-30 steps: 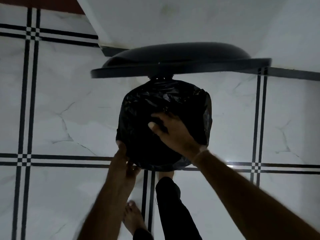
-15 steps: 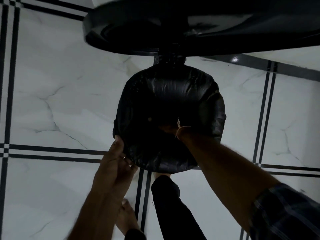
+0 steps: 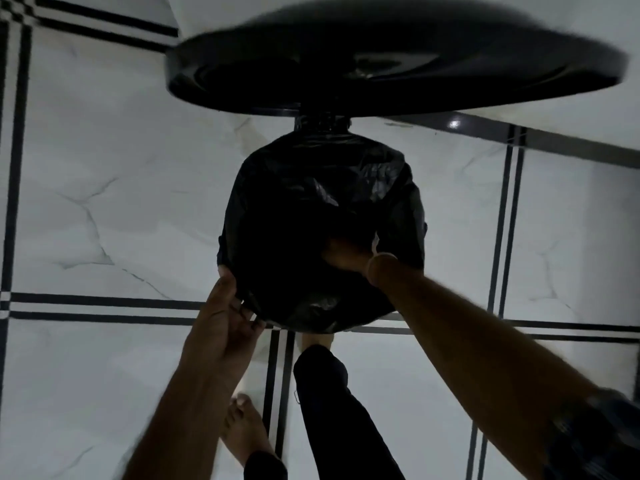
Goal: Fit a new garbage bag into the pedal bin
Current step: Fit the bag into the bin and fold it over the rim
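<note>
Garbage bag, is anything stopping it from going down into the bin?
Nothing visible. The lid is up, the garbage bag lines the opening, the right hand reaches inside it, and the left hand holds its edge.

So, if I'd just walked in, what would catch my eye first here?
The crinkly black plastic garbage bag ballooning at centre draws the eye first, with the wide round black lid tipped open above it. The right hand reaches down into the bag, fingers hidden, while the left hand grips the bag's lower-left edge. All around lies the white marble-look tiled floor with dark stripes.
</note>
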The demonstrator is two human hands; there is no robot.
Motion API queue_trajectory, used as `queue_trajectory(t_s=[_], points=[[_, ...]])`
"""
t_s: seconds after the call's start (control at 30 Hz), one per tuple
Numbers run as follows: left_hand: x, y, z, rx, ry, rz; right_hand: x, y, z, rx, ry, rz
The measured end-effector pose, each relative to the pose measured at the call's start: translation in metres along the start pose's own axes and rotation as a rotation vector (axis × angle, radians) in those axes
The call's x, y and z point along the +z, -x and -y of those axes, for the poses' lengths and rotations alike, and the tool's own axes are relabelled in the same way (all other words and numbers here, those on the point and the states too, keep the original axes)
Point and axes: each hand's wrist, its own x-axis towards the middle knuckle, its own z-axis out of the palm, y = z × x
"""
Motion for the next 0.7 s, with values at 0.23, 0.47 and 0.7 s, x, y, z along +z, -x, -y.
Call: queue_trajectory(t_s=[0.23, 0.47, 0.7], points=[[-0.008, 0.015, 0.024, -0.061, 0.037, -0.008, 0.022, 0.120, 0.005, 0.083, -0.234, -1.008], [0.005, 0.013, 0.043, 0.004, 0.187, -0.068, 0.051, 0.117, -0.036, 0.526, -2.132, -0.565], [-0.005, 0.014, 0.063, 0.013, 0.211, -0.037, 0.063, 0.106, -0.050, 0.379, -2.215, -0.481]])
